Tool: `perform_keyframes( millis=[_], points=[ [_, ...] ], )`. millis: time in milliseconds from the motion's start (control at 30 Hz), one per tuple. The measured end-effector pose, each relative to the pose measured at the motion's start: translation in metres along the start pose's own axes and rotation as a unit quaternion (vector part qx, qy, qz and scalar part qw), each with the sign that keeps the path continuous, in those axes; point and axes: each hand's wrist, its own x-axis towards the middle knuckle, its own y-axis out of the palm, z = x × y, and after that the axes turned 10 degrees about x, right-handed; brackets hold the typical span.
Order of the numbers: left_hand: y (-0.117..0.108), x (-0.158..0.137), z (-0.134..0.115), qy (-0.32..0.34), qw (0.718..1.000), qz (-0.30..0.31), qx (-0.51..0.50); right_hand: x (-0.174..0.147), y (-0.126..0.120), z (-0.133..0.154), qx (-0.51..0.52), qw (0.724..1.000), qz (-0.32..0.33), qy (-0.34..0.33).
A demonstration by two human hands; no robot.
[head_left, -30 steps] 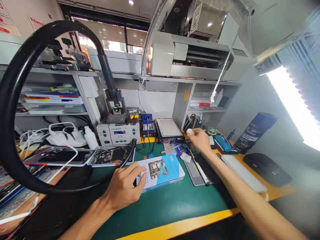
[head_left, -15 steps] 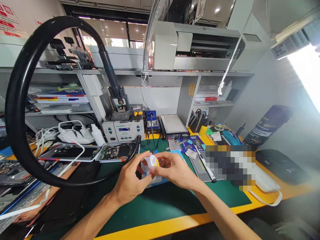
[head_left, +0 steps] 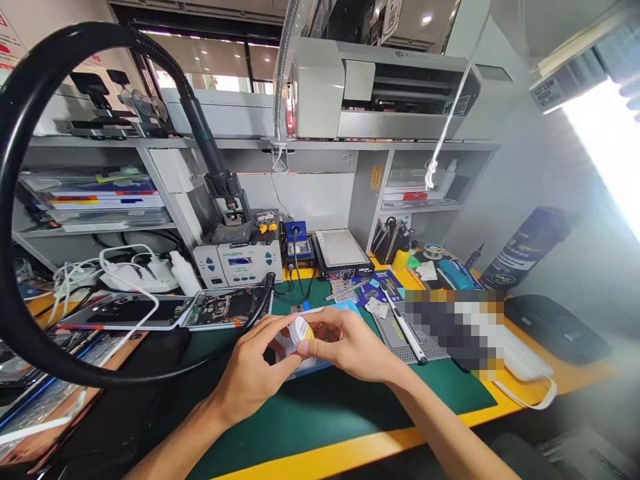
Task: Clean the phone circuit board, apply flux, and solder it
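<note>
Between my two hands is a small round jar [head_left: 301,330] with a white and yellow label on its lid, tilted toward me. My left hand [head_left: 253,363] is closed around its left side, thumb below and fingers above. From the other side, my right hand [head_left: 353,341] pinches the lid's edge between thumb and fingers. The fingers hide much of the jar's body. Behind and beneath the hands, a light blue item [head_left: 347,306] shows in part over the green mat [head_left: 310,417]; I cannot make out what it is.
At the back stand a hot air station [head_left: 237,265], a soldering iron in its stand [head_left: 299,243] and a heating plate [head_left: 343,250]. A white pen-like tool [head_left: 404,327] lies on a perforated grey mat. An opened device [head_left: 227,307] sits left, under a thick black hose [head_left: 15,127].
The view has shifted slightly, so the background sits further left. Both hands keep hold of the jar, its label turned a little.
</note>
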Motion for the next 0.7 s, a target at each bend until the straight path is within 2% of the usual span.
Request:
perform_keyframes(
  millis=[200,367,567,700],
  points=[
    [-0.005,0.002,0.005,-0.007,0.999,-0.035,0.004,0.016,-0.004,-0.018,0.040,0.998,0.038,-0.010],
    [-0.006,0.002,0.004,-0.008,1.000,-0.027,0.013,0.020,-0.008,-0.031,0.074,0.995,0.066,-0.004],
    [-0.005,0.001,0.000,-0.014,1.000,0.007,0.013,0.013,-0.013,-0.030,0.136,0.988,0.073,0.017],
    [-0.002,0.001,0.002,-0.022,1.000,-0.006,0.015,0.011,-0.013,-0.027,0.183,0.980,0.070,0.029]
  ],
)
